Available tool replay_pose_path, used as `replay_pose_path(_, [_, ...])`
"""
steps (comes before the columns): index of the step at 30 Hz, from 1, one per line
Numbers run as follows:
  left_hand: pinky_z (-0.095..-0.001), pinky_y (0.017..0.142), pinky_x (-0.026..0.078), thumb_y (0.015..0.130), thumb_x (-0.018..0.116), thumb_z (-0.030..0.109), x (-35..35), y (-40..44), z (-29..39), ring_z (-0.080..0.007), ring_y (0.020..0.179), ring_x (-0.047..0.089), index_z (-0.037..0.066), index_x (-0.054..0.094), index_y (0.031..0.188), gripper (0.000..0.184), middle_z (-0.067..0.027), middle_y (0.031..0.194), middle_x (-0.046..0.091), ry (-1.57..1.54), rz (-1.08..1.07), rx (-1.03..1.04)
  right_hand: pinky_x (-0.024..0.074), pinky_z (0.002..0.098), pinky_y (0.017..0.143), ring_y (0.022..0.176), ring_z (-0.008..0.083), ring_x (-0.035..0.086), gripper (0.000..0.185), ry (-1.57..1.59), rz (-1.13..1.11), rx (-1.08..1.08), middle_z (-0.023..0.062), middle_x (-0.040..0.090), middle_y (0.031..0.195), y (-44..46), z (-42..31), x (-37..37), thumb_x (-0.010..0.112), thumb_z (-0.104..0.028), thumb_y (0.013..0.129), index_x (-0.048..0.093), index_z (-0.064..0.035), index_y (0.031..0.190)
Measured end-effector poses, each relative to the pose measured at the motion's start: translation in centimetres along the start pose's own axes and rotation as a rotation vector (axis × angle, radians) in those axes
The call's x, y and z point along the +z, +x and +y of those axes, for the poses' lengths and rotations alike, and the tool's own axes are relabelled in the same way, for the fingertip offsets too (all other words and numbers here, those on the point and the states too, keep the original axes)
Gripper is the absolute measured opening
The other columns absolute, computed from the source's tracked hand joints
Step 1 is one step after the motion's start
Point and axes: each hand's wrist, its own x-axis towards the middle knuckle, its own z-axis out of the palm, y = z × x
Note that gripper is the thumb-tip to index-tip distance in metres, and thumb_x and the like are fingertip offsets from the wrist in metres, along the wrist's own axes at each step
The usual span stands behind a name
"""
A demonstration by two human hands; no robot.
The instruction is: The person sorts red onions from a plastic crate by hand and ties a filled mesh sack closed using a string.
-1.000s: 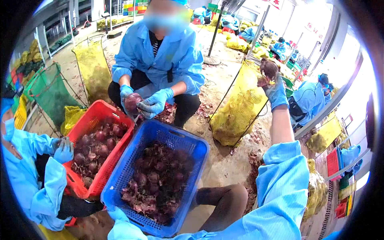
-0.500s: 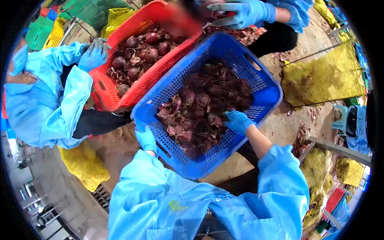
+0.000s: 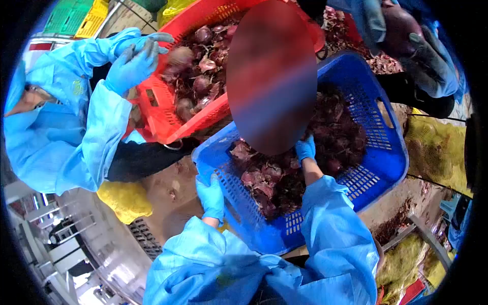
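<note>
A blue plastic crate with slotted walls lies tilted before me, holding many red onions with loose dry skins. At its left rim is my left hand in a blue glove, closed around the edge. Inside the crate, my right hand, also gloved in blue, touches the onions near the middle. Its fingertips are partly hidden among the onions and by a blurred oval patch, so I cannot tell whether it grips one.
A red crate of onions stands behind on the left. Beside it are a co-worker's gloved hands. At the upper right another person's gloved hands hold a large red onion. Yellow mesh sacks lie around.
The view has shifted, so the crates sit differently in it. My right hand has moved farther into the onions. The co-worker's hands at the upper right now hold an onion.
</note>
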Motion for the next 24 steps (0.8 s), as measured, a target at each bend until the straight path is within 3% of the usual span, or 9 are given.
replay_pose_path(3, [-0.0314, 0.082, 0.043, 0.084, 0.055, 0.004, -0.2, 0.4, -0.9, -0.0197, 0.092, 0.055, -0.001, 0.048, 0.109, 0.026, -0.0107, 0.103, 0.058, 0.042, 0.000, 0.021, 0.0445, 0.0331, 0.089, 0.103, 0.0230, 0.052, 0.069, 0.873, -0.160, -0.033, 0.0108, 0.052, 0.116, -1.8, 0.4, -0.4, 0.075, -0.013, 0.066, 0.039, -0.0091, 0.125])
replay_pose_path(5, [-0.0322, 0.083, 0.042, 0.084, 0.055, 0.005, 0.0, 0.5, -0.9, -0.0204, 0.093, 0.055, -0.003, 0.047, 0.109, 0.027, -0.0113, 0.104, 0.057, -0.010, 0.007, -0.018, 0.0395, 0.0348, 0.096, 0.113, 0.0228, 0.044, 0.078, 0.438, 0.072, -0.444, 0.0093, 0.042, 0.127, -4.7, -2.2, -1.9, 0.075, -0.006, 0.063, 0.034, -0.0085, 0.130])
replay_pose_path(7, [-0.0330, 0.082, 0.043, 0.083, 0.055, 0.005, 0.0, 0.5, -1.1, -0.0210, 0.091, 0.056, -0.003, 0.049, 0.106, 0.025, -0.0118, 0.101, 0.059, 0.030, 0.016, 0.005, 0.0335, 0.0346, 0.101, 0.122, 0.0203, 0.035, 0.085, 0.585, -0.151, -0.177, 0.0076, 0.033, 0.135, -9.0, -6.6, -4.4, 0.071, -0.002, 0.065, 0.026, -0.0092, 0.136])
replay_pose_path(12, [-0.0336, 0.078, 0.043, 0.081, 0.056, 0.006, 0.0, 0.7, -0.7, -0.0205, 0.086, 0.057, -0.001, 0.051, 0.099, 0.020, -0.0128, 0.096, 0.060, 0.061, -0.004, 0.079, 0.0391, 0.0329, 0.097, 0.123, 0.0201, 0.037, 0.087, 1.010, -0.394, -0.213, 0.0034, 0.030, 0.139, -19.3, -14.1, -7.0, 0.067, 0.003, 0.062, 0.027, -0.0134, 0.138])
replay_pose_path(15, [-0.0340, 0.080, 0.043, 0.081, 0.055, 0.007, 0.1, 1.3, -2.0, -0.0223, 0.087, 0.057, -0.001, 0.053, 0.100, 0.021, -0.0124, 0.097, 0.061, 0.057, -0.033, 0.122, 0.0413, 0.0371, 0.096, 0.121, 0.0245, 0.041, 0.087, 1.122, -0.545, -0.117, 0.0063, 0.031, 0.138, -24.7, -18.4, -9.3, 0.070, -0.007, 0.065, 0.024, -0.0164, 0.139])
replay_pose_path(17, [-0.0359, 0.090, 0.039, 0.081, 0.055, 0.013, 0.4, 2.1, -3.2, -0.0260, 0.099, 0.054, -0.001, 0.053, 0.108, 0.030, -0.0149, 0.108, 0.059, 0.083, -0.052, 0.100, 0.0400, 0.0415, 0.097, 0.122, 0.0272, 0.040, 0.089, 1.218, -0.639, -0.157, 0.0094, 0.033, 0.136, -25.5, -16.8, -8.8, 0.071, -0.031, 0.068, 0.021, -0.0167, 0.140])
replay_pose_path(19, [-0.0356, 0.099, 0.031, 0.087, 0.049, 0.020, 1.0, 6.9, -11.8, -0.0267, 0.114, 0.045, 0.001, 0.048, 0.121, 0.040, -0.0159, 0.126, 0.049, 0.480, -0.012, 0.573, 0.0400, 0.0419, 0.096, 0.120, 0.0263, 0.041, 0.090, 1.257, -0.600, -0.184, 0.0095, 0.036, 0.133, -27.5, -18.5, -9.0, 0.070, -0.044, 0.068, 0.022, -0.0157, 0.139])
replay_pose_path(20, [-0.0356, 0.099, 0.031, 0.087, 0.049, 0.020, 1.5, 6.9, -11.9, -0.0267, 0.114, 0.045, 0.001, 0.048, 0.121, 0.040, -0.0159, 0.126, 0.049, 0.462, -0.012, 0.575, 0.0400, 0.0415, 0.096, 0.119, 0.0255, 0.042, 0.089, 1.169, -0.535, -0.227, 0.0087, 0.037, 0.131, -28.0, -18.9, -8.7, 0.070, -0.048, 0.068, 0.025, -0.0148, 0.137])
replay_pose_path(24, [-0.0318, 0.104, 0.026, 0.093, 0.033, 0.025, 3.7, 7.4, -10.6, -0.0238, 0.122, 0.036, 0.004, 0.035, 0.132, 0.045, -0.0116, 0.138, 0.034, -0.750, -0.210, 0.168, 0.0401, 0.0387, 0.095, 0.114, 0.0225, 0.045, 0.081, 1.046, -0.495, -0.318, 0.0056, 0.043, 0.122, -28.3, -17.8, -8.2, 0.074, -0.049, 0.065, 0.035, -0.0148, 0.128])
